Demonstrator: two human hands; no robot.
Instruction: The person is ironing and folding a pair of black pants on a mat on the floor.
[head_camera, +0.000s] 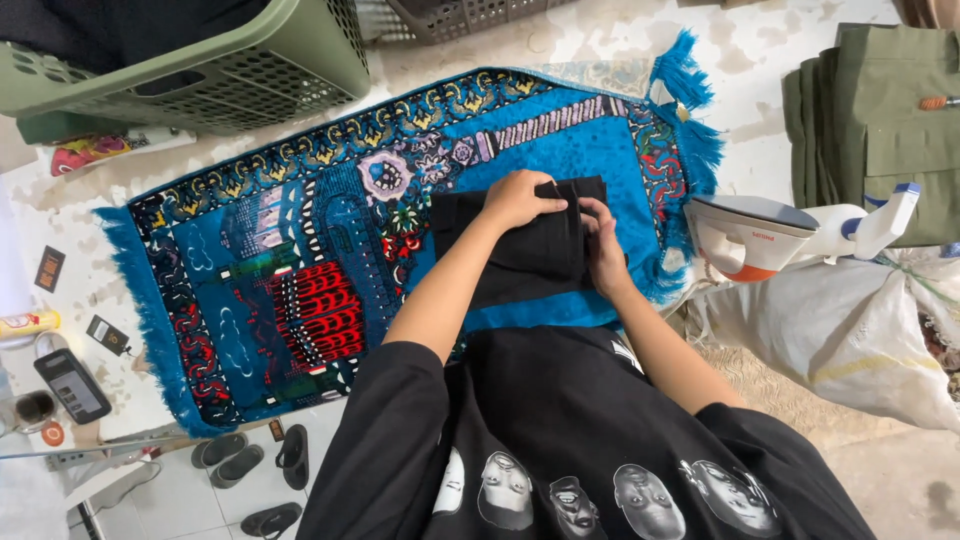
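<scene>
White worktable (600, 45) under a blue patterned rug (280, 270), green basket (200, 60), steam iron (770, 235), phone (72, 385).

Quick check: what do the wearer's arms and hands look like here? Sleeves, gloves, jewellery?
Both hands, left and right, are bare: no gloves, and no rings or watch show. Forearms are uncovered. Loose black short sleeves end around the elbows, part of a black T-shirt with a row of greyscale printed portraits.

The room was bright with soft, even light, and shadows stayed faint. The blue rug (300, 250) showed sharp and vivid, while the black cloth (530, 250) swallowed its own folds. The wide lens bowed the edges, bending the green basket (250, 70) at the corner. No glare anywhere.
</scene>
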